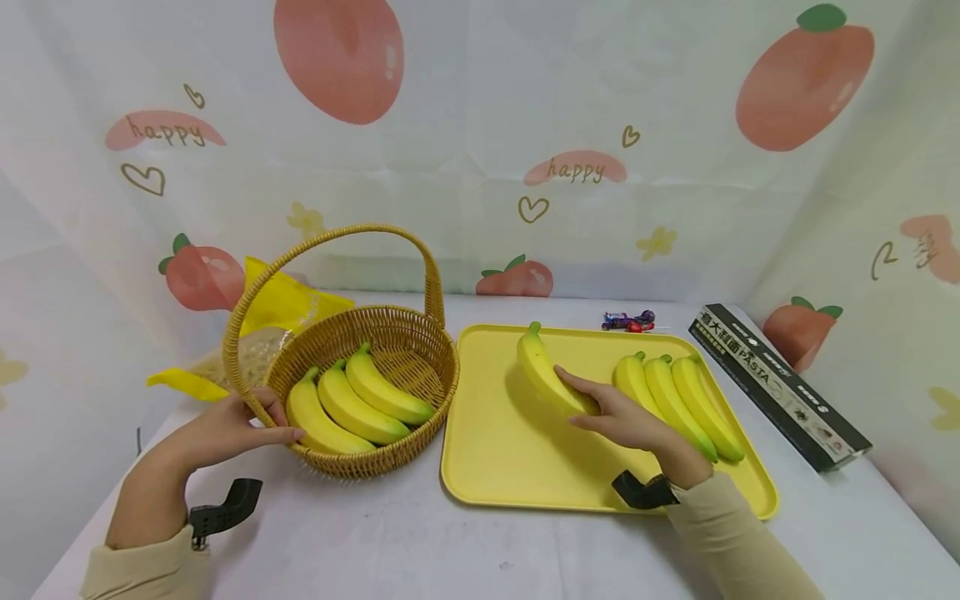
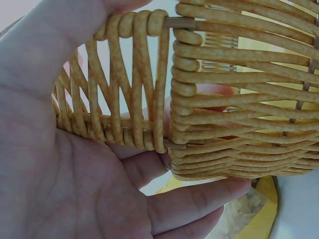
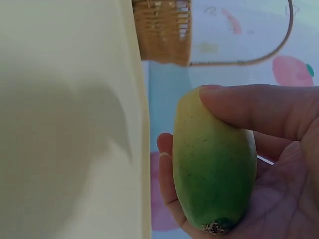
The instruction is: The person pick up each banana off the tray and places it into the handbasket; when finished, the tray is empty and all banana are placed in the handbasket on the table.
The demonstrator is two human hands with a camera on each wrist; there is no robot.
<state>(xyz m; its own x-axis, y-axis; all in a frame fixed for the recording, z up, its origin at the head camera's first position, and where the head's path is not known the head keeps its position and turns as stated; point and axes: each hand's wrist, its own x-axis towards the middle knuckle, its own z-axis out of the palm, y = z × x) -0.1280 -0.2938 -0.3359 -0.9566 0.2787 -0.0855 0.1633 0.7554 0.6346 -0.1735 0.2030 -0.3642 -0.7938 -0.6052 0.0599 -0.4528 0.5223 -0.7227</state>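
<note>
In the head view my right hand [image 1: 626, 417] grips the lower part of a banana [image 1: 542, 367] above the yellow tray [image 1: 495, 467]. The right wrist view shows my thumb and fingers around this banana's green end [image 3: 214, 184]. My left hand [image 1: 243, 429] holds the wicker basket [image 1: 420, 333] at the base of its handle, on the left side. Seen from the left wrist, the handle's woven base [image 2: 119, 84] lies between thumb and fingers. Three bananas [image 1: 360, 400] lie side by side in the basket. Another three bananas [image 1: 675, 400] rest on the tray's right side.
Behind the basket lies a yellow bag [image 1: 288, 300] with a see-through part. A long black pasta box [image 1: 776, 383] stands right of the tray. Small wrapped candies [image 1: 630, 321] lie beyond the tray's back edge. A printed cloth hangs behind the table.
</note>
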